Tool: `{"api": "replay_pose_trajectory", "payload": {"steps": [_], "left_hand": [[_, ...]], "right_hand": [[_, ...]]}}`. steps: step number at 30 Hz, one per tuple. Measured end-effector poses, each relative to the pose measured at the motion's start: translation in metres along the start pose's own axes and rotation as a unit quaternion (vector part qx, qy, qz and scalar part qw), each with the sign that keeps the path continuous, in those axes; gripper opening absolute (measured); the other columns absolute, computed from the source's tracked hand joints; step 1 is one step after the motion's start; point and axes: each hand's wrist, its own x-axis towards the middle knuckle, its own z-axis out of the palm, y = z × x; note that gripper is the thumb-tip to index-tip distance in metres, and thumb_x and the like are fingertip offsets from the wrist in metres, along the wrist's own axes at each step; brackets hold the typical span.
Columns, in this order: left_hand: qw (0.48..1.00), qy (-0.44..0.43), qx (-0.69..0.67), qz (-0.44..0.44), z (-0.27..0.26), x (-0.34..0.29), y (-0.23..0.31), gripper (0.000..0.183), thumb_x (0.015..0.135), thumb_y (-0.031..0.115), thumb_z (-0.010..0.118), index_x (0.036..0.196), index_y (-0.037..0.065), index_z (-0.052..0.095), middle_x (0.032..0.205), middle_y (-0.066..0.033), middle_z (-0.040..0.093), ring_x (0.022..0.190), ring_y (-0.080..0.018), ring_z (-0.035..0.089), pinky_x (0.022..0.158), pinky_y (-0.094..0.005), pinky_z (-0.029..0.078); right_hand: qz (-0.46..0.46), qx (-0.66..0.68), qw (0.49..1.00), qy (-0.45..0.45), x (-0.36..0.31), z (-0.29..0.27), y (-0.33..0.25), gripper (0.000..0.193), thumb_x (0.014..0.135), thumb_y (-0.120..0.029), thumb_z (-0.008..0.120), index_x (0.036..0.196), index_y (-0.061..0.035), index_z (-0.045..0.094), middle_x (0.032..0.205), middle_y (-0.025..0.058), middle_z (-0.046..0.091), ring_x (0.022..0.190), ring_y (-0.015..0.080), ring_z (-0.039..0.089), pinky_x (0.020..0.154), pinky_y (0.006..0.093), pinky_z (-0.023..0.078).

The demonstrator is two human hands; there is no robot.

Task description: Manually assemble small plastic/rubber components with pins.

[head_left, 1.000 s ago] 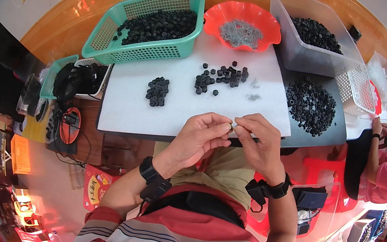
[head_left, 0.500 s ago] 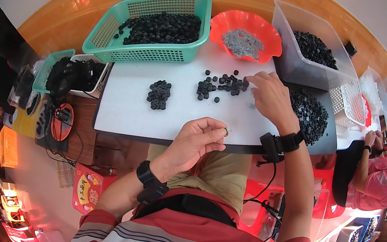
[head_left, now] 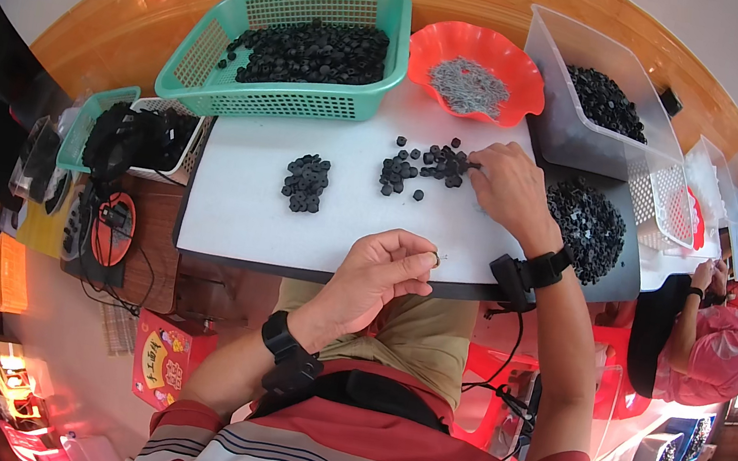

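Observation:
Above the table's near edge, my left hand [head_left: 377,275] is closed in a pinch. Thin metal tips, like small pins [head_left: 442,258], stick out past its thumb and forefinger; the rest is hidden in the fingers. My right hand [head_left: 513,190] reaches over the white table, its fingertips closed on a small black knob [head_left: 472,164] at the right end of a loose cluster of black knobs [head_left: 444,164]. A tighter patch of black knobs [head_left: 306,183] lies to the left.
Along the back stand a green basket [head_left: 274,100] of black parts, a red scalloped bowl [head_left: 529,68] of grey pins and a clear bin [head_left: 584,134] of black pieces. A heap of small black parts [head_left: 584,232] lies right. Another person [head_left: 721,350] sits far right.
My right fingertips have drawn slightly in toward the knob at the cluster's right end. My left hand keeps its pinch, and the view has shifted a little.

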Motion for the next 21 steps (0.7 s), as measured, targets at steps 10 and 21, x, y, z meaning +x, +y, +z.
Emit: {"api": "replay_pose_trajectory", "payload": {"steps": [10, 21], "left_hand": [[1.0, -0.003, 0.003, 0.01, -0.001, -0.001, -0.001, 0.016, 0.101, 0.012, 0.068, 0.113, 0.002, 0.066, 0.098, -0.0032, 0.068, 0.088, -0.0102, 0.067, 0.081, -0.0287, 0.061], [1.0, 0.006, -0.003, 0.013, 0.0, -0.004, -0.004, 0.016, 0.101, 0.013, 0.068, 0.113, 0.002, 0.066, 0.098, -0.0031, 0.068, 0.087, -0.0099, 0.067, 0.081, -0.0281, 0.061]], "right_hand": [[-0.08, 0.031, 0.996, 0.026, -0.007, -0.011, -0.01, 0.019, 0.087, -0.012, 0.067, 0.103, -0.0081, 0.076, 0.096, 0.0108, 0.068, 0.096, 0.0322, 0.063, 0.083, 0.0447, 0.053], [-0.077, -0.021, 0.995, -0.052, -0.01, -0.022, -0.028, 0.031, 0.086, -0.007, 0.067, 0.116, -0.0014, 0.065, 0.097, 0.017, 0.07, 0.097, 0.0352, 0.064, 0.083, 0.0468, 0.053]]}}
